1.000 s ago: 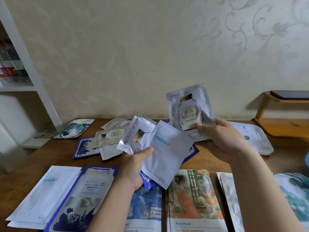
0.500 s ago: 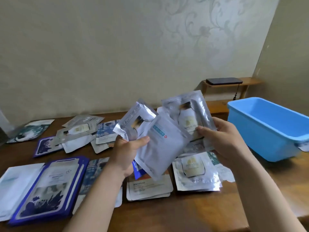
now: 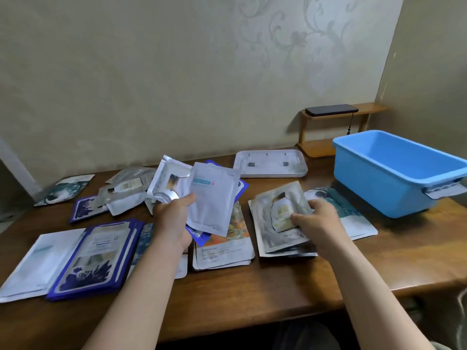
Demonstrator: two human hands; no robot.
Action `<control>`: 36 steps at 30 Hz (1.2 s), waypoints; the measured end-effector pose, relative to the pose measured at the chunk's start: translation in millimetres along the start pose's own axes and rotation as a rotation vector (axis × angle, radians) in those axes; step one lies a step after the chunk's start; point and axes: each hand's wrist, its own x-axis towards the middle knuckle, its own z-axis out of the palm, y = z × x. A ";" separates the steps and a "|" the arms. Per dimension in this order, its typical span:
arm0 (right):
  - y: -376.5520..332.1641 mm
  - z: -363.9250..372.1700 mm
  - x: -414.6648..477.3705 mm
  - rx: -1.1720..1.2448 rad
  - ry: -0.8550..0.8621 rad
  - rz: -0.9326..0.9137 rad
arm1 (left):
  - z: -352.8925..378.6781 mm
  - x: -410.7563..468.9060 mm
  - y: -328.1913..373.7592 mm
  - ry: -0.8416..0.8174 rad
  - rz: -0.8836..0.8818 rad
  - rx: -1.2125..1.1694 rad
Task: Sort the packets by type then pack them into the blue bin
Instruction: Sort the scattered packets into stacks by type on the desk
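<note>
The near strip of the surface (image 3: 252, 299), along the bottom middle and lower right of the frame, is bare wood with room to pass. Flat stacks of packets (image 3: 96, 258) cover the lower left and the middle, with only a thin strip of wood between the two middle stacks. A loose heap (image 3: 126, 193) blocks the back at middle left. The blue bin (image 3: 374, 188) stands tall at the right, its top open. A teal packet (image 3: 353, 218) lies between it and the nearest stack. A white tray (image 3: 273, 174) sits behind, by the wall.
</note>
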 end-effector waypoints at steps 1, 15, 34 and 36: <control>0.9 2.8 0.6 -0.109 0.021 -0.018 | -3.1 -0.2 0.2 0.006 0.001 0.002; 7.0 40.8 -1.2 -1.105 -0.145 -0.303 | -1.1 -19.1 -16.4 -0.107 -0.051 0.077; -17.9 8.8 1.0 -0.557 0.103 -0.361 | -5.0 -27.1 -19.9 -0.258 -0.099 0.280; -42.4 -0.1 -1.7 -0.351 0.071 -0.407 | -8.0 -28.8 -15.4 -0.344 -0.132 0.303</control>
